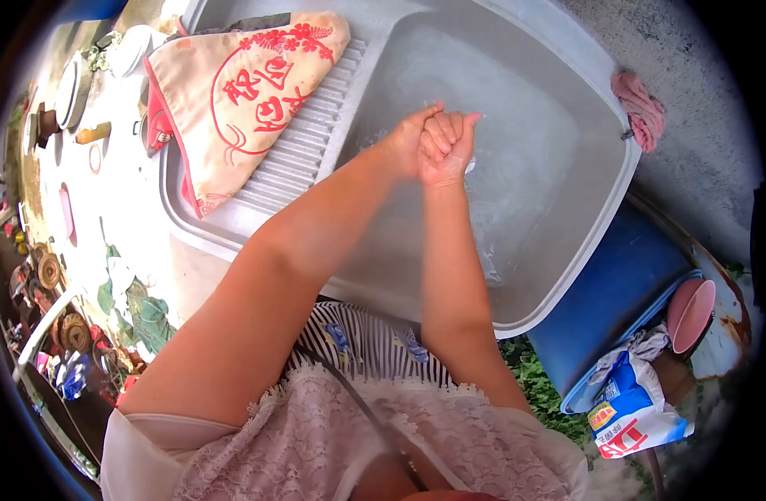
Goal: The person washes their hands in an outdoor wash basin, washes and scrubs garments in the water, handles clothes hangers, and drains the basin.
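My left hand (409, 140) and my right hand (449, 150) are clasped together above the basin (516, 125) of a grey plastic washtub. Their fingers are curled round each other and no object shows between them; the space inside the clasp is hidden. Both thumbs point upward and outward. A shallow layer of cloudy water (533, 184) lies in the basin, with some white foam below my right wrist. Left of the hands, a cream cloth bag (249, 92) with red lettering and red trim rests across the ribbed washboard (316, 138).
A pink cloth (637, 108) hangs over the tub's right rim. Below stand a blue barrel (608, 284), a pink bowl (690, 316) and a white-and-blue detergent bag (637, 409). Green plants (141, 309) and assorted clutter lie at the left.
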The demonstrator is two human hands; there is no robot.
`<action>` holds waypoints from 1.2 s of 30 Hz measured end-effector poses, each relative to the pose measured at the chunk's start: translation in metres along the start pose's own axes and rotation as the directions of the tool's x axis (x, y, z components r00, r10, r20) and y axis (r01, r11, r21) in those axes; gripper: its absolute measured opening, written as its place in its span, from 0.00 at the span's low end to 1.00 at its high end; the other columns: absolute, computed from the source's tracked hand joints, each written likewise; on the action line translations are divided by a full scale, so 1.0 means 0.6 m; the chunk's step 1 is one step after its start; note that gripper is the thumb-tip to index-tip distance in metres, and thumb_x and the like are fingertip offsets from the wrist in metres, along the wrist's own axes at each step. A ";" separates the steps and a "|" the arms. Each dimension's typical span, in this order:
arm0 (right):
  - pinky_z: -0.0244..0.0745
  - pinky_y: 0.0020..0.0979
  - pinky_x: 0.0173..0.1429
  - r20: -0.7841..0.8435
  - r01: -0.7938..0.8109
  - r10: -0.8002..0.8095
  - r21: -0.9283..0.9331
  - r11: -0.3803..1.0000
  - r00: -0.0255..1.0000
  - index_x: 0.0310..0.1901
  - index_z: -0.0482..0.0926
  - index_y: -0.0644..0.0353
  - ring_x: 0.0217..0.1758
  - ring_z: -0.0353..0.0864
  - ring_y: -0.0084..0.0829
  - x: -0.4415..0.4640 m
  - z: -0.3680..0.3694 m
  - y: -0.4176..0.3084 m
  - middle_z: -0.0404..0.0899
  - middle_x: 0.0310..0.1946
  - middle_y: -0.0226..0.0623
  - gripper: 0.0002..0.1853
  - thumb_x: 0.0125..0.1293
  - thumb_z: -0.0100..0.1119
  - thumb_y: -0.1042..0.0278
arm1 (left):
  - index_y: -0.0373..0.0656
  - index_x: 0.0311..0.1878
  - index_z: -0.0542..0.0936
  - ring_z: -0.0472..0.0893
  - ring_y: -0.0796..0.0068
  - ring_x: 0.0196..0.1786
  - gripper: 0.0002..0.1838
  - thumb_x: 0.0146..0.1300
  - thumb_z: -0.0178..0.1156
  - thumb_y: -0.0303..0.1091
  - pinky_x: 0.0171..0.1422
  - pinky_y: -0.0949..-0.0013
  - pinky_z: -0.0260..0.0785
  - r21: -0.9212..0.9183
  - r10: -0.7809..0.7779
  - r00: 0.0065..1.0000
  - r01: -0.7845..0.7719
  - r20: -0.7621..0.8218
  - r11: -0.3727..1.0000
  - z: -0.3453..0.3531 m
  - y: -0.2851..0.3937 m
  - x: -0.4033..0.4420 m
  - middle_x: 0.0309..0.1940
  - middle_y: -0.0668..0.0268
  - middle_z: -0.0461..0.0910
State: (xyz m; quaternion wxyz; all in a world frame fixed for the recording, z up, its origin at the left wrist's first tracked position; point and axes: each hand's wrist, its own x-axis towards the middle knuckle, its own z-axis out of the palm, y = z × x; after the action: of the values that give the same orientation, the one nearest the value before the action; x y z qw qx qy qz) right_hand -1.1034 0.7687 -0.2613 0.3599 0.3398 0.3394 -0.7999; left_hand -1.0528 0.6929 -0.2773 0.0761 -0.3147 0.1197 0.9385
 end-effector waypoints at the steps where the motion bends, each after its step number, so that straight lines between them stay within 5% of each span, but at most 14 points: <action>1: 0.78 0.45 0.37 0.057 0.049 -0.046 -0.051 0.997 0.997 0.35 0.79 0.57 0.31 0.82 0.39 0.003 0.003 0.000 0.83 0.31 0.36 0.22 0.84 0.51 0.49 | 0.38 0.56 0.85 0.84 0.63 0.52 0.32 0.85 0.41 0.57 0.60 0.56 0.79 -0.035 0.022 0.999 -0.020 0.047 0.999 -0.010 -0.004 0.007 0.43 0.56 0.86; 4: 0.78 0.45 0.35 0.223 0.368 -0.300 -0.402 0.838 0.927 0.33 0.78 0.57 0.29 0.81 0.39 0.042 0.020 -0.020 0.82 0.29 0.35 0.25 0.84 0.51 0.47 | 0.36 0.62 0.80 0.84 0.61 0.51 0.28 0.85 0.41 0.52 0.60 0.54 0.79 -0.093 0.132 0.987 -0.140 -0.090 0.986 0.031 -0.034 0.009 0.49 0.53 0.84; 6: 0.77 0.45 0.33 0.332 0.561 -0.558 -0.769 0.308 0.761 0.31 0.77 0.58 0.27 0.80 0.39 0.092 0.028 -0.041 0.81 0.27 0.34 0.26 0.84 0.51 0.45 | 0.33 0.66 0.75 0.83 0.60 0.51 0.27 0.84 0.43 0.49 0.60 0.53 0.79 0.085 0.100 0.894 -0.070 -0.436 0.994 0.149 -0.044 -0.060 0.55 0.50 0.81; 11: 0.82 0.50 0.45 0.600 0.291 -0.480 -0.767 -0.572 0.640 0.42 0.85 0.60 0.41 0.89 0.51 0.103 0.034 -0.066 0.89 0.38 0.46 0.25 0.83 0.47 0.47 | 0.30 0.77 0.63 0.72 0.45 0.72 0.30 0.84 0.42 0.43 0.78 0.50 0.65 0.908 0.610 0.779 -0.349 0.144 0.231 0.160 -0.147 -0.090 0.73 0.35 0.66; 13: 0.81 0.52 0.48 0.679 0.361 -0.280 -0.640 -0.678 0.679 0.44 0.86 0.61 0.46 0.88 0.58 0.105 0.034 -0.082 0.89 0.40 0.50 0.22 0.81 0.47 0.52 | 0.30 0.81 0.58 0.58 0.39 0.82 0.32 0.83 0.43 0.41 0.87 0.49 0.49 0.901 0.545 0.723 -0.397 0.425 -0.176 0.181 -0.166 -0.161 0.80 0.34 0.52; 15: 0.83 0.51 0.51 0.625 0.293 -0.120 -0.517 -0.805 0.771 0.45 0.87 0.60 0.48 0.89 0.55 0.113 0.037 -0.096 0.89 0.42 0.49 0.17 0.76 0.49 0.59 | 0.31 0.82 0.60 0.51 0.38 0.86 0.32 0.82 0.46 0.40 0.91 0.47 0.41 0.848 0.343 0.776 -0.473 0.529 -0.237 0.232 -0.164 -0.242 0.83 0.38 0.50; 22: 0.86 0.46 0.53 0.489 0.199 -0.035 -0.418 -0.886 0.872 0.48 0.88 0.57 0.51 0.91 0.48 0.107 0.054 -0.077 0.90 0.49 0.46 0.13 0.68 0.56 0.70 | 0.41 0.56 0.86 0.80 0.57 0.69 0.18 0.78 0.49 0.37 0.80 0.47 0.64 0.555 0.009 0.556 -0.829 0.831 0.066 0.385 -0.108 -0.295 0.57 0.62 0.87; 24: 0.87 0.47 0.52 0.518 0.231 -0.001 -0.383 -0.895 0.856 0.50 0.88 0.57 0.52 0.91 0.47 0.106 0.056 -0.078 0.90 0.49 0.45 0.14 0.68 0.57 0.69 | 0.43 0.48 0.88 0.85 0.59 0.60 0.18 0.75 0.49 0.38 0.72 0.49 0.71 0.624 -0.085 0.669 -0.726 0.739 -0.289 0.361 -0.077 -0.214 0.48 0.61 0.90; 25: 0.87 0.47 0.51 0.531 0.251 0.022 -0.363 -0.897 0.847 0.51 0.88 0.57 0.52 0.91 0.47 0.115 0.049 -0.073 0.91 0.49 0.44 0.14 0.67 0.58 0.69 | 0.44 0.47 0.88 0.85 0.57 0.57 0.18 0.74 0.49 0.39 0.69 0.50 0.73 0.838 -0.194 0.816 -0.540 0.545 0.081 0.331 -0.049 -0.156 0.46 0.59 0.90; 27: 0.86 0.47 0.52 0.489 0.232 0.009 -0.397 -0.888 0.872 0.51 0.88 0.56 0.53 0.91 0.46 0.130 0.034 -0.060 0.91 0.50 0.42 0.14 0.68 0.59 0.68 | 0.44 0.45 0.89 0.86 0.56 0.52 0.18 0.73 0.50 0.40 0.65 0.52 0.75 0.903 -0.310 0.850 -0.371 0.425 0.218 0.285 -0.053 -0.114 0.44 0.58 0.90; 29: 0.86 0.47 0.52 0.440 0.192 0.018 -0.354 -0.916 0.898 0.52 0.88 0.56 0.54 0.91 0.45 0.138 0.071 -0.057 0.91 0.50 0.41 0.14 0.69 0.60 0.66 | 0.42 0.45 0.89 0.87 0.55 0.49 0.17 0.73 0.51 0.39 0.62 0.53 0.76 0.746 -0.214 0.778 -0.627 0.590 -0.224 0.320 -0.052 -0.145 0.44 0.58 0.90; 31: 0.86 0.48 0.52 0.312 0.137 0.055 -0.247 -0.959 0.948 0.53 0.88 0.55 0.54 0.91 0.46 0.103 0.074 -0.045 0.91 0.51 0.40 0.14 0.69 0.62 0.63 | 0.43 0.47 0.88 0.86 0.54 0.49 0.15 0.72 0.53 0.38 0.60 0.54 0.76 0.541 -0.140 0.542 -0.840 0.828 -0.053 0.394 -0.089 -0.258 0.44 0.60 0.90; 34: 0.86 0.48 0.54 0.556 0.198 -0.049 -0.375 -0.906 0.830 0.55 0.88 0.54 0.55 0.90 0.46 0.149 0.026 -0.036 0.90 0.51 0.41 0.16 0.71 0.62 0.59 | 0.44 0.48 0.87 0.85 0.54 0.51 0.13 0.72 0.55 0.37 0.61 0.53 0.75 0.379 -0.062 0.374 -0.917 0.925 0.123 0.404 -0.113 -0.275 0.43 0.60 0.89; 36: 0.85 0.47 0.54 0.556 0.174 -0.077 -0.385 -0.906 0.828 0.56 0.88 0.54 0.56 0.90 0.46 0.189 -0.008 -0.032 0.90 0.51 0.41 0.17 0.72 0.62 0.57 | 0.45 0.48 0.87 0.85 0.53 0.52 0.13 0.73 0.54 0.37 0.62 0.51 0.74 0.410 0.030 0.409 -0.909 0.912 -0.073 0.346 -0.099 -0.234 0.44 0.61 0.88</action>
State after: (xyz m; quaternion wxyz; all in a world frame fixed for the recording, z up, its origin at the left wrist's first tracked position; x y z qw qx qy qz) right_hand -1.1753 0.7430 -0.3471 0.1688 -0.3823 0.9080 0.0300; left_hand -1.0480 0.7970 -0.0419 -0.1031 0.2520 0.7415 0.6132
